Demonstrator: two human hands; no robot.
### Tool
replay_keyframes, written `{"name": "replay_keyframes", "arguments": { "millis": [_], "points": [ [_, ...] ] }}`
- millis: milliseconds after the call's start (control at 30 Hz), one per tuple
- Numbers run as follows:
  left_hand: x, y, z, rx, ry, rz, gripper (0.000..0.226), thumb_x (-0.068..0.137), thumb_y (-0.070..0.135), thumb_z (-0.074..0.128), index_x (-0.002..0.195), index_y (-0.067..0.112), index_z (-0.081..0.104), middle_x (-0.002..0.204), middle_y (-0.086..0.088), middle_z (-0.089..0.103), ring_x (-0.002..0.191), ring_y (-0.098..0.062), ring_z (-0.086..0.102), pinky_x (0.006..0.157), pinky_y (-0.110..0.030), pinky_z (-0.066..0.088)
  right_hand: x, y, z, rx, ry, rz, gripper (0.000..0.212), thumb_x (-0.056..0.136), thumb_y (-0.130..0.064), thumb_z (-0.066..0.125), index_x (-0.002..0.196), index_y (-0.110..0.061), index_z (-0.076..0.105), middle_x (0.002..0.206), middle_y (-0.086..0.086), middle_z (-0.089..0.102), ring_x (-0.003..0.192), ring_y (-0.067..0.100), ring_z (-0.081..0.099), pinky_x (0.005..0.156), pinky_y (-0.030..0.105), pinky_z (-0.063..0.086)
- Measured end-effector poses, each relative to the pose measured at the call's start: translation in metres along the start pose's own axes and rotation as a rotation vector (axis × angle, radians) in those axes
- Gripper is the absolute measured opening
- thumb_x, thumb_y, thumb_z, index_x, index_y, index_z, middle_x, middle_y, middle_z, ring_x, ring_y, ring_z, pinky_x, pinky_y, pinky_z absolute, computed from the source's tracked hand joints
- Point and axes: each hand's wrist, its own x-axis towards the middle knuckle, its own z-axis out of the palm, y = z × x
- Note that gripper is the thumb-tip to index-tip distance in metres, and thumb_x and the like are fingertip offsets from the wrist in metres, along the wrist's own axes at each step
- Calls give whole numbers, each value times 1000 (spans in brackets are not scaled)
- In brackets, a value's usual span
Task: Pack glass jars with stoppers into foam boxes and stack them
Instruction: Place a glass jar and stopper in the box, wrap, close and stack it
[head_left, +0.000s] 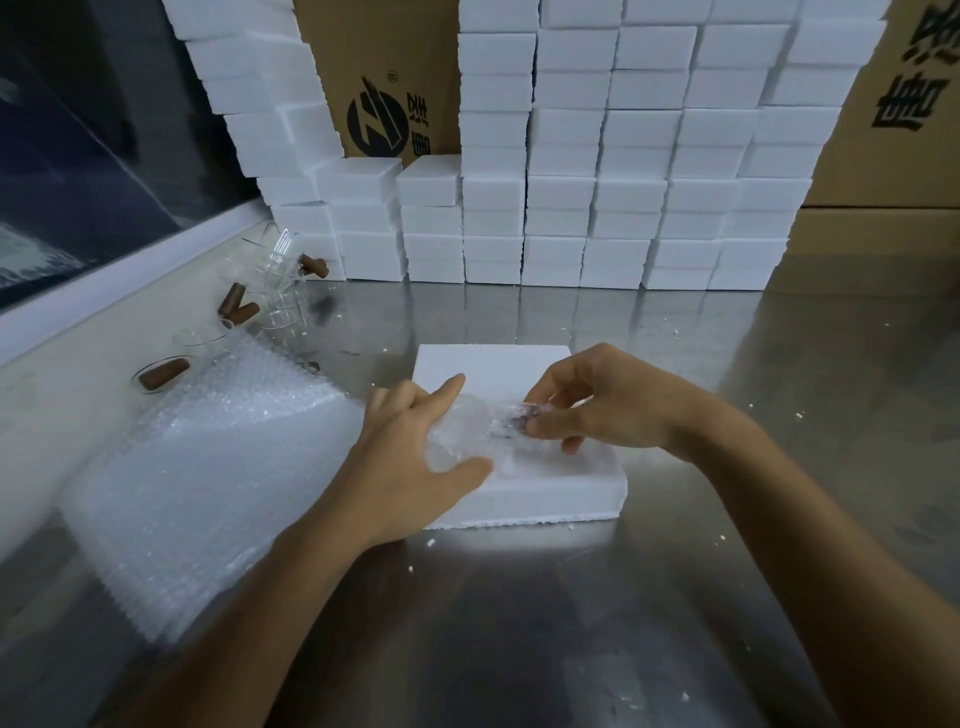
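An open white foam box lies on the steel table in front of me. A glass jar wrapped in bubble wrap rests in the box's hollow. My left hand grips the wrapped body from the left. My right hand pinches the jar's dark stopper end from the right. A second foam piece lies just behind the box. Several bare glass jars with brown stoppers lie on their sides at the left.
A stack of bubble wrap sheets lies left of the box. Stacks of closed foam boxes form a wall along the back, with cardboard cartons behind them. Foam crumbs dot the steel table.
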Motion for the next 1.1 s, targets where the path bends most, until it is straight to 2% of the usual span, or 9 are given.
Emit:
{"name": "replay_keyframes", "arguments": {
  "millis": [133,233,333,500,767,867,933,1000,1100],
  "points": [
    [-1,-5,-8,-38,-57,37,79,76,63,70,146,39,41,113,25,43,118,-2,33,98,-23,32,0,2,-3,-47,-18,74,12,81,-32,78,86,-24,71,75,-9,75,48,6,60,66,26,44],
    [0,-10,-19,-126,-123,16,83,65,71,66,140,42,47,121,27,48,123,0,40,106,-31,41,-1,3,-4,-59,-60,77,11,83,-30,76,90,-25,70,76,-12,75,44,6,55,65,25,42],
    [1,-13,-23,-175,-127,6,83,64,70,73,138,39,52,121,22,52,121,-4,49,106,-37,45,0,3,-4,-53,-77,87,11,83,-31,74,91,-23,71,79,-12,76,48,9,52,62,24,44],
    [1,-10,-17,-212,-99,15,76,70,63,66,139,34,51,122,14,50,122,-6,47,109,-36,42,0,6,-2,33,-31,116,14,85,-31,72,87,-18,76,81,-10,77,43,9,36,46,19,34],
    [1,-15,-16,-246,-147,16,74,70,68,70,136,41,50,133,23,40,130,3,40,112,-30,37,-1,8,-8,18,-70,147,15,83,-34,74,88,-21,77,84,-12,76,49,5,54,57,24,40],
    [5,-13,-11,-372,-32,-65,77,68,77,57,137,46,45,141,23,36,129,8,38,109,-22,33,4,16,-10,167,136,196,17,82,-37,76,77,-20,73,72,-11,72,54,4,54,54,21,40],
    [8,-12,-8,-419,62,-182,73,72,79,48,137,47,45,142,19,43,128,1,44,108,-27,36,10,24,-9,257,346,202,17,82,-33,77,75,-20,69,68,-8,65,48,0,50,51,18,39],
    [9,-14,-5,-481,64,-259,69,74,81,48,133,47,45,127,25,54,123,-4,51,103,-32,40,16,32,-8,301,472,195,18,81,-33,77,86,-18,69,76,-6,63,51,-3,53,53,17,40],
    [8,-14,-3,-532,49,-281,62,74,79,49,128,49,45,109,37,55,112,3,56,96,-29,43,19,40,-3,370,420,246,37,81,-38,77,110,-20,63,99,-4,65,81,5,61,65,22,47]
  ]
}}
